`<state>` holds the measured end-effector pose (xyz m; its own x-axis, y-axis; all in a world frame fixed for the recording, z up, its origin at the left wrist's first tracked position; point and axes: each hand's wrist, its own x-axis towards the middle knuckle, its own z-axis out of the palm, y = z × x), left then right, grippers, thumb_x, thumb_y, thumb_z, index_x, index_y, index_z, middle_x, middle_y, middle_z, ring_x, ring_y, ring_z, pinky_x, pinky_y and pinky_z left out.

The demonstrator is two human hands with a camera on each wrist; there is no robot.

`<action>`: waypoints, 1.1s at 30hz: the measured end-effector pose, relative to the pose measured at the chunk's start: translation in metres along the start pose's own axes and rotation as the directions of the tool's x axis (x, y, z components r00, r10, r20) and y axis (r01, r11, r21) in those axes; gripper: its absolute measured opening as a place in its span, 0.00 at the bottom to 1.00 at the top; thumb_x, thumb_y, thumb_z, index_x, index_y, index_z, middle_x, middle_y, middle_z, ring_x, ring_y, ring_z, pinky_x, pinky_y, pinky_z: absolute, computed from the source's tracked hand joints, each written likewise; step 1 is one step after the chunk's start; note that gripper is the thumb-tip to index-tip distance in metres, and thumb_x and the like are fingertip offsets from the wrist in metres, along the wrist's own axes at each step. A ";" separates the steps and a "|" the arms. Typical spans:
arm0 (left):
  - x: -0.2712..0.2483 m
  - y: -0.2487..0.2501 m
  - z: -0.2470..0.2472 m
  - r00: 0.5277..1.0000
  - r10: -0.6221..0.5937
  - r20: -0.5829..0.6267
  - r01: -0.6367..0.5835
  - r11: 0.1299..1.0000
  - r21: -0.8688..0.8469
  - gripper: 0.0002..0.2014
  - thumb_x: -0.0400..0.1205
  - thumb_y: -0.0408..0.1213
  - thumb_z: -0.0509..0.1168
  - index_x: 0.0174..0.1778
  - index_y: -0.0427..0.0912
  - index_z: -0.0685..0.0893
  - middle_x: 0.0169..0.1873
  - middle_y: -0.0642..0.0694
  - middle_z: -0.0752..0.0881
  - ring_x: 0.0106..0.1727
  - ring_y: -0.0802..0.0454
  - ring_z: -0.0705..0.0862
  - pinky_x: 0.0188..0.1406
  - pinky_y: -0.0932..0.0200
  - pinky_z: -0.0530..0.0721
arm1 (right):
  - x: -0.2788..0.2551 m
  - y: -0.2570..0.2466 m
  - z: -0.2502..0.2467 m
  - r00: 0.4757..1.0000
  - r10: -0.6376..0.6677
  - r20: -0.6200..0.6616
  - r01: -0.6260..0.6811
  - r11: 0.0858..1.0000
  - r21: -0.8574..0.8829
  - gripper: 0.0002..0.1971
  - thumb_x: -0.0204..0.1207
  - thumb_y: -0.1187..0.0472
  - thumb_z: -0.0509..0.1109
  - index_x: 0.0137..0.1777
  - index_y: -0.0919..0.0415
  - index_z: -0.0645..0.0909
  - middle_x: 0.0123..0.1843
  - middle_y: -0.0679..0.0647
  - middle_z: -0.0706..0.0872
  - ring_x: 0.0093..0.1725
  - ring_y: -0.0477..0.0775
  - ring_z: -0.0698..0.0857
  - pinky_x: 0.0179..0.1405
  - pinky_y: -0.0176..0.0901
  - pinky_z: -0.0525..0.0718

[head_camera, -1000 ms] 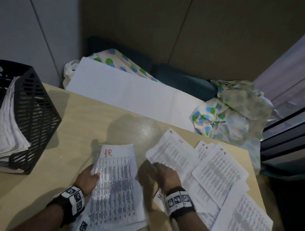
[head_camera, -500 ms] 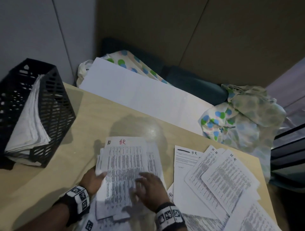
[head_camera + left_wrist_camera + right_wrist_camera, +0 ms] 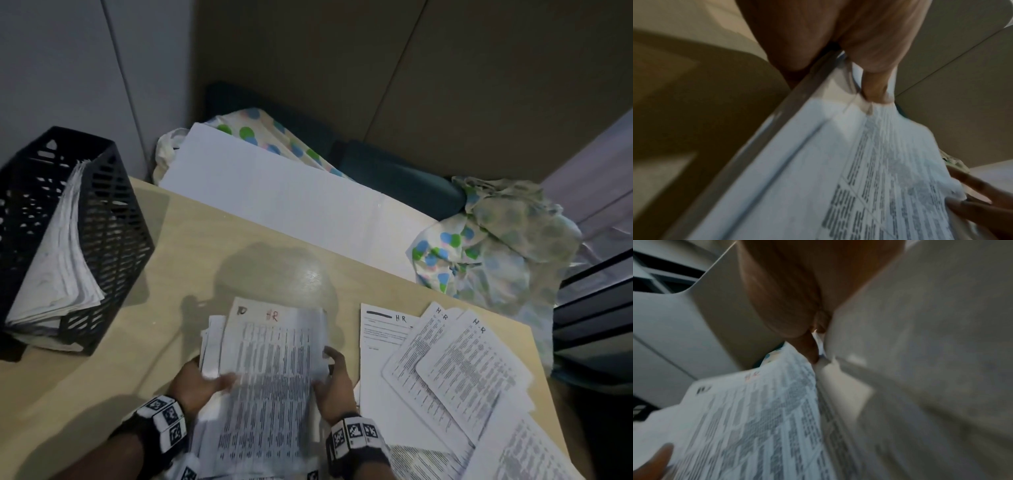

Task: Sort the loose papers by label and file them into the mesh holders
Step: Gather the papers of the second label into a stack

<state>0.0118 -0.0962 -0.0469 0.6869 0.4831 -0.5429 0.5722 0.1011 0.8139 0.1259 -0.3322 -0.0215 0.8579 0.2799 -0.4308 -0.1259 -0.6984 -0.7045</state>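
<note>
A stack of printed sheets marked HR in red [image 3: 270, 370] is lifted off the wooden table [image 3: 212, 246] between both hands. My left hand [image 3: 202, 377] grips its left edge, thumb on top [image 3: 877, 91]. My right hand [image 3: 334, 380] holds the right edge, thumb on the page [image 3: 809, 348]. The same stack fills the left wrist view [image 3: 869, 178] and the right wrist view [image 3: 756, 418]. More HR sheets [image 3: 455, 370] lie fanned out on the table to the right. A black mesh holder [image 3: 102, 260] with papers inside [image 3: 65, 260] stands at the left.
A large white board [image 3: 274, 202] leans behind the table's far edge. Polka-dot cloth [image 3: 486, 253] is bunched at the back right, over a dark cushion [image 3: 394, 178]. Dark shelving [image 3: 596, 308] stands at the right. Walls close in behind.
The right hand left the loose sheets, laid another page on the left pile, then moved to its right edge. Both hands now hold the stack, raised and squared.
</note>
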 end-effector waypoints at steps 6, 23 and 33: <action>0.001 0.004 -0.002 0.997 0.026 -0.068 -0.026 1.000 -0.005 0.17 0.83 0.41 0.62 0.61 0.33 0.82 0.54 0.32 0.87 0.56 0.38 0.85 0.55 0.52 0.76 | 0.006 0.003 -0.004 0.999 0.031 -0.009 -0.030 0.997 0.068 0.34 0.77 0.70 0.62 0.79 0.44 0.57 0.61 0.52 0.79 0.52 0.56 0.86 0.52 0.51 0.87; -0.008 0.015 0.006 0.994 0.078 -0.082 -0.090 0.985 -0.147 0.07 0.79 0.36 0.68 0.52 0.40 0.83 0.39 0.48 0.86 0.49 0.43 0.85 0.43 0.58 0.77 | 0.014 0.002 0.002 0.970 0.163 -0.182 -0.123 0.969 0.215 0.21 0.75 0.67 0.69 0.64 0.49 0.71 0.50 0.57 0.86 0.41 0.50 0.88 0.35 0.39 0.87; 0.009 -0.002 -0.001 0.986 0.111 -0.124 -0.110 0.994 0.015 0.14 0.78 0.35 0.70 0.59 0.37 0.83 0.50 0.42 0.87 0.54 0.44 0.84 0.58 0.52 0.77 | 0.034 0.036 -0.022 0.955 -0.145 -0.259 0.110 0.983 -0.145 0.02 0.75 0.63 0.71 0.45 0.59 0.85 0.45 0.54 0.88 0.46 0.54 0.86 0.50 0.40 0.78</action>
<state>0.0164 -0.0914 -0.0532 0.6852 0.5957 -0.4191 0.4999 0.0338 0.8654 0.1616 -0.3625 -0.0486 0.9664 0.1984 -0.1633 0.0429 -0.7514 -0.6585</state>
